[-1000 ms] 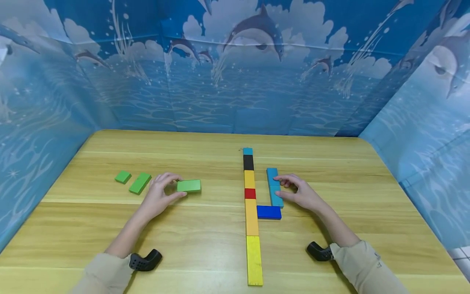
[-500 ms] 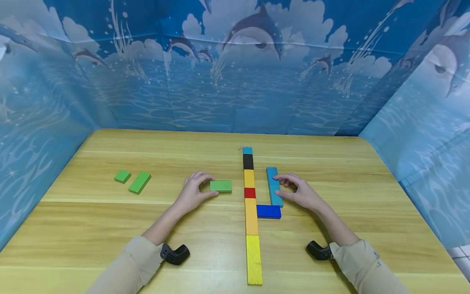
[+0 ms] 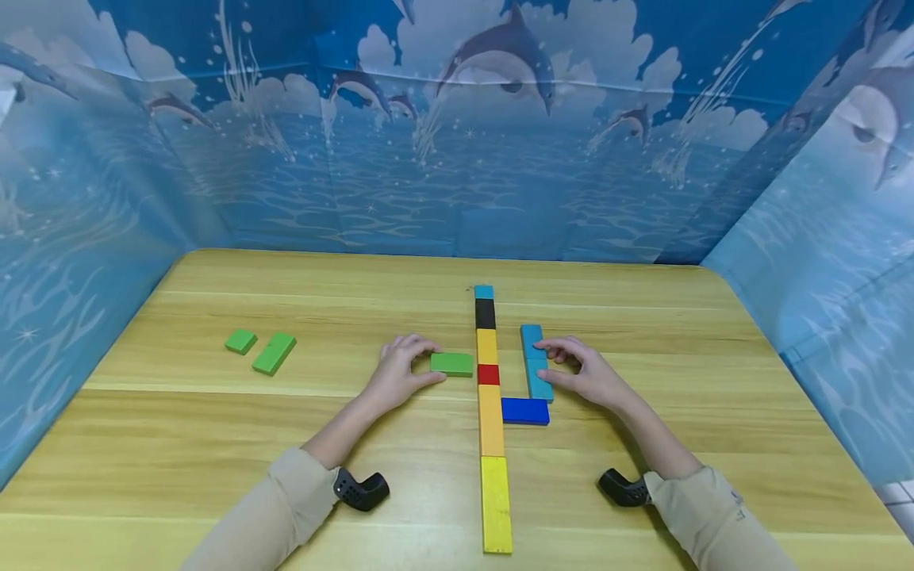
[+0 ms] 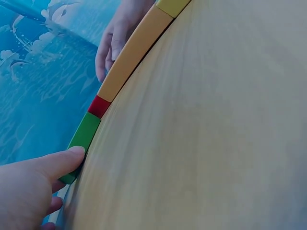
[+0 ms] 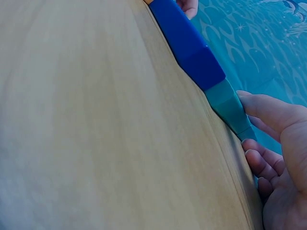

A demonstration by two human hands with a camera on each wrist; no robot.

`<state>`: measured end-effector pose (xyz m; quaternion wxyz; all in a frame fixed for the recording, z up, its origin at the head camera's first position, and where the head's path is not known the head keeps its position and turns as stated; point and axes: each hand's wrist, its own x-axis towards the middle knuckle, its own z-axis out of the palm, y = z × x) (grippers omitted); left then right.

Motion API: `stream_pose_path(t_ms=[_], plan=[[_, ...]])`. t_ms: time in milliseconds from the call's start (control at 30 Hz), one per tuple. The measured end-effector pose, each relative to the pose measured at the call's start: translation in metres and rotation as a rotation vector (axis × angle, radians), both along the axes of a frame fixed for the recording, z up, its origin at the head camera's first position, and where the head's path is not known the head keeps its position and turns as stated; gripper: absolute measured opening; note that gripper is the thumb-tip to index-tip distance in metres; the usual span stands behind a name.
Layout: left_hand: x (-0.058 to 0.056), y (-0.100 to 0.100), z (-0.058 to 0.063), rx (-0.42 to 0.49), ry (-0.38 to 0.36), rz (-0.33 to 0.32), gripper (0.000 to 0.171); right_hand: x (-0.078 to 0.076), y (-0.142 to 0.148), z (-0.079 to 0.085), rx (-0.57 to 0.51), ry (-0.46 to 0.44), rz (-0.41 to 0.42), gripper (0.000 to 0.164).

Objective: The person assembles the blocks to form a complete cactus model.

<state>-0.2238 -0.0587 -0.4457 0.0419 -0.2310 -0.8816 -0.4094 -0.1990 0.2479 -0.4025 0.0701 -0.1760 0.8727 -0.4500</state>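
My left hand (image 3: 397,377) pinches a flat green block (image 3: 457,364) between thumb and fingers. The block lies crosswise, its right end close beside the red block (image 3: 488,374) of a long row. In the left wrist view the thumb presses on the long side of that green block (image 4: 84,130). My right hand (image 3: 591,379) stays at the right side of two light blue blocks (image 3: 539,381) set end to end, thumb and fingertips touching their edge. A dark blue block (image 3: 524,411) joins the near end of this pair to the row.
The row runs away from me: a yellow block (image 3: 496,507), an orange block (image 3: 490,420), the red one, then a yellow, a black block (image 3: 485,314) and a small light blue one. Two loose green blocks (image 3: 274,354) lie at left. A dolphin-print curtain (image 3: 457,159) surrounds the table.
My left hand has carried the green block rightward from the left part of the table to beside the row. The right hand has stayed at the light blue blocks.
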Motion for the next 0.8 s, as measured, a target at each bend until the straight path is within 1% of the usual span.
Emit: stream_pose_path(t_ms=[267,800], plan=[[-0.0013,0.0048,-0.0009,-0.002,-0.004,0.000,0.037,-0.0003,-0.0001,0.0004,-0.007,0.003,0.000,0.040],[-0.0009,0.0064,-0.0010,0.005,0.005,0.000,0.038,0.0000,-0.0007,-0.0003,0.001,0.011,-0.001,0.040]])
